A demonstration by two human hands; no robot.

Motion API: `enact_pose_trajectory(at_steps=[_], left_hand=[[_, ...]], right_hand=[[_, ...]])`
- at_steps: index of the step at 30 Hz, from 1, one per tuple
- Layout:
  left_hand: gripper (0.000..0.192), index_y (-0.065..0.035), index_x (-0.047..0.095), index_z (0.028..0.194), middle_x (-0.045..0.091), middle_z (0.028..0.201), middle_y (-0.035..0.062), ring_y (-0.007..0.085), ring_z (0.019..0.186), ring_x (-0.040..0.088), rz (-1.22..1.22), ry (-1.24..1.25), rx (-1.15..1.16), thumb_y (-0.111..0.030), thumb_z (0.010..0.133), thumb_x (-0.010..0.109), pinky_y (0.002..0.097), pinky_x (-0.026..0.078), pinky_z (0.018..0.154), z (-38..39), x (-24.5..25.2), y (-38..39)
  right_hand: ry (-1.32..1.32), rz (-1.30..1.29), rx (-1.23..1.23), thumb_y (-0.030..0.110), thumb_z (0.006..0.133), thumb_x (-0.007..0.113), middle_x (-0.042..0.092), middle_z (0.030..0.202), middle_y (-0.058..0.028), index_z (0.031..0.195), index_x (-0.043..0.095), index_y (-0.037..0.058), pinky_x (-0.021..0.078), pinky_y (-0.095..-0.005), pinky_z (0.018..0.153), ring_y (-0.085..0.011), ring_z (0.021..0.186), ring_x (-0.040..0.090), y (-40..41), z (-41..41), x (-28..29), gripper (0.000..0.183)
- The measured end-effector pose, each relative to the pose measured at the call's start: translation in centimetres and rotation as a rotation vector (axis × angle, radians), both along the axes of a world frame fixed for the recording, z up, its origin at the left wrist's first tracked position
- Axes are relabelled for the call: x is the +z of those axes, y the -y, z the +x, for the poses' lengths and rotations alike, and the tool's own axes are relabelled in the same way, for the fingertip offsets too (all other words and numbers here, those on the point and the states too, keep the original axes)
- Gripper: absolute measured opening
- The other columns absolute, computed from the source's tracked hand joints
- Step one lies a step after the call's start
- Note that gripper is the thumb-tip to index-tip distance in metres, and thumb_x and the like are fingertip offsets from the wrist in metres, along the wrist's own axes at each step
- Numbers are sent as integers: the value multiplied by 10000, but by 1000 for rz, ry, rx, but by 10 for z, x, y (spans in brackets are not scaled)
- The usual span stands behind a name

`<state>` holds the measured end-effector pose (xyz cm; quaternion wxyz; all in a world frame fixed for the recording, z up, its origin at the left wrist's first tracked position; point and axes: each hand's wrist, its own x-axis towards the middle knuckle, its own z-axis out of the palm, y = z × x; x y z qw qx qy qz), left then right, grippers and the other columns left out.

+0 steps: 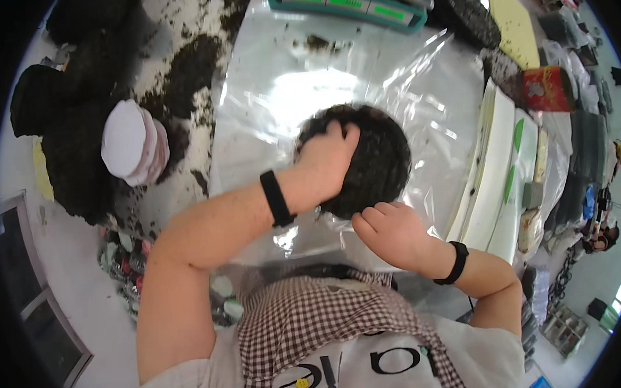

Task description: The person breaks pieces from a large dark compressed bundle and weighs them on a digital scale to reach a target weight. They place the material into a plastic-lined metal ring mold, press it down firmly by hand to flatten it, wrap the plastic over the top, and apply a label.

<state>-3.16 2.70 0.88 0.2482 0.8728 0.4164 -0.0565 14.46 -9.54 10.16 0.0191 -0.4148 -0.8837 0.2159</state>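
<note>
A round, flat cake of dark flaky material (379, 160), possibly dried seaweed, lies on the clear plastic sheeting (257, 160) in front of me. My left hand (324, 159) reaches over its left part, fingertips down on the dark surface and slightly blurred. Whether those fingers pinch anything is hidden. At the cake's near edge, my right hand (392, 232) has its fingers curled over the rim, the thumb side out of sight. Beyond the cake, a teal-framed digital scale (346, 5) with lit green displays stands at the sheet's far end.
Dark heaps of similar material (80, 157) cover the left side, with loose crumbs around. A stack of round white papers (129, 142) stands there. To the right are stacked white sheets (488, 165), a red tin (547, 89) and a yellow board (513, 21).
</note>
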Motion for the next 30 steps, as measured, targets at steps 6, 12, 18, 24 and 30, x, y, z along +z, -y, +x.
enact_pose_trajectory(at_steps=[6,12,18,24,30], left_hand=[[957,31,375,1405,532,1209,280,412,974,703,-69,-43,-21,-88,617,904,462,607,761,5,17,-7],[901,-67,428,1460,455,1440,269,438,1283,541,28,145,-203,-286,709,874,534,526,949,-2,32,-2],[1012,-316,217,1680,67,1739,229,435,1599,72,142,-61,-343,-663,844,671,731,176,1171,7,13,15],[1025,-334,260,1665,96,1741,205,429,1592,117,186,-6,-302,-719,812,679,728,177,1175,7,-12,21],[985,-304,300,1654,130,1729,222,443,1580,155,109,67,-329,-676,831,693,754,219,1146,2,10,12]], right_hand=[[-271,398,-58,134,805,701,558,878,-48,1086,647,112,512,-357,525,-213,673,604,51,-4,-94,287],[-196,111,-96,86,860,678,622,983,-130,1257,636,52,548,-405,687,-311,825,664,53,1,-107,400],[53,-797,317,142,854,725,724,1050,-152,1459,559,67,575,-462,838,-289,910,749,-54,13,112,632],[91,1071,-318,226,687,890,589,1427,-175,1490,479,106,446,-451,1121,-343,1380,511,-327,3,28,910],[6,882,-175,61,897,619,638,1369,-181,1441,532,79,542,-466,994,-364,1192,652,-380,40,-39,552]])
